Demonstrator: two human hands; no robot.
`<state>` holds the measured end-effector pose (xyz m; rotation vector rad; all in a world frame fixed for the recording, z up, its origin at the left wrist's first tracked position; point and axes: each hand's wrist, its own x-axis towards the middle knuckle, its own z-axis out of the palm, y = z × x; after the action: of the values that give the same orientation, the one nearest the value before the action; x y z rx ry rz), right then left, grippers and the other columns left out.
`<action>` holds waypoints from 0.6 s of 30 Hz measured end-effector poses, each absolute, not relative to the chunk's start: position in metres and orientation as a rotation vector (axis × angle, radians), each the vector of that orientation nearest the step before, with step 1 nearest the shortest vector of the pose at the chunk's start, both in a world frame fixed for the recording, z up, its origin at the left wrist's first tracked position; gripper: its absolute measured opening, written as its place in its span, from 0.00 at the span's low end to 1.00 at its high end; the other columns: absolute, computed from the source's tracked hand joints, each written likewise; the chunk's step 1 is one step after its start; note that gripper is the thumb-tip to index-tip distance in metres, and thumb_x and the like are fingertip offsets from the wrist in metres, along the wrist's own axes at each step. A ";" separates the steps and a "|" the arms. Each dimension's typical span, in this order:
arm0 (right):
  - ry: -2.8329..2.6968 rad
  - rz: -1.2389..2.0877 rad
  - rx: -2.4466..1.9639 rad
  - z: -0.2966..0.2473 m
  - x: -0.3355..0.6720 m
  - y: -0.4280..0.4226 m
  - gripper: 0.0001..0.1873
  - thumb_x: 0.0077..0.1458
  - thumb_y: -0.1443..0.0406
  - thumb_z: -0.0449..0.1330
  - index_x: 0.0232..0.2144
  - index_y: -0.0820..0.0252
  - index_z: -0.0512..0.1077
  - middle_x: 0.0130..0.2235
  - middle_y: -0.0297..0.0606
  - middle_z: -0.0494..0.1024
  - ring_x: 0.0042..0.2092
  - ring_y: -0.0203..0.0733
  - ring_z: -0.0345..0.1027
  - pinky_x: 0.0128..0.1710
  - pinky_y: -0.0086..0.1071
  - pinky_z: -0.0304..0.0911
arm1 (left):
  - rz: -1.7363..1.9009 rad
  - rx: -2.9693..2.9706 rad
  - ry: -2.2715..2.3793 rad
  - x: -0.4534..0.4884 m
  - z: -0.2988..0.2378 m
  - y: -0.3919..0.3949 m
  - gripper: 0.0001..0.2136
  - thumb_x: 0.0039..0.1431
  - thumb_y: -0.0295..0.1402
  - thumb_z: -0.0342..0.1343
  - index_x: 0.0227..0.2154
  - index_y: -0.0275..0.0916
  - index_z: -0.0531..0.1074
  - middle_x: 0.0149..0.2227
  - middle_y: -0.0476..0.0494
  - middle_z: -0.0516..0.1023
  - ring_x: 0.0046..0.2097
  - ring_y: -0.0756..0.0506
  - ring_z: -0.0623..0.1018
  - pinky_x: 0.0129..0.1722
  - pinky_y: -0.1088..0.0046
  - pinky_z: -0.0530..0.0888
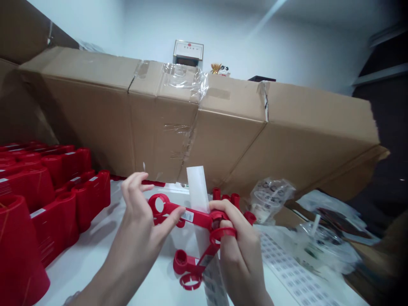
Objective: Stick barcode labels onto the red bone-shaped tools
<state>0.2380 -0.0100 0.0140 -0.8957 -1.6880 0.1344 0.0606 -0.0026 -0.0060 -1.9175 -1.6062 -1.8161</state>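
Right hand [240, 240] curls round the red part [202, 219] in front of the box [162, 131], apparently steadying it while the left hand [139, 216], fingers spread, presses its thumb at the label [188, 216].

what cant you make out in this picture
In the head view:
- Print on the label by the left thumb: too small.
- Some fingertips of the right hand: hidden by the red part it holds.
- Near end of the white label strip: cut off by the bottom edge.
- Wording on the framed notice: too small.
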 end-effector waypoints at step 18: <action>-1.691 0.491 -0.936 0.032 0.253 -0.004 0.13 0.64 0.64 0.50 0.33 0.56 0.74 0.31 0.33 0.75 0.32 0.41 0.67 0.31 0.31 0.60 | -3.061 -2.242 -1.763 0.028 0.028 -0.013 0.30 0.52 0.34 0.72 0.52 0.46 0.61 0.49 0.45 0.71 0.35 0.49 0.81 0.37 0.69 0.81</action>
<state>0.2533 -0.0040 0.0316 -0.9362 -1.6906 0.4914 0.0277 -0.0126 0.0279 -2.2417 -1.7632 -3.0611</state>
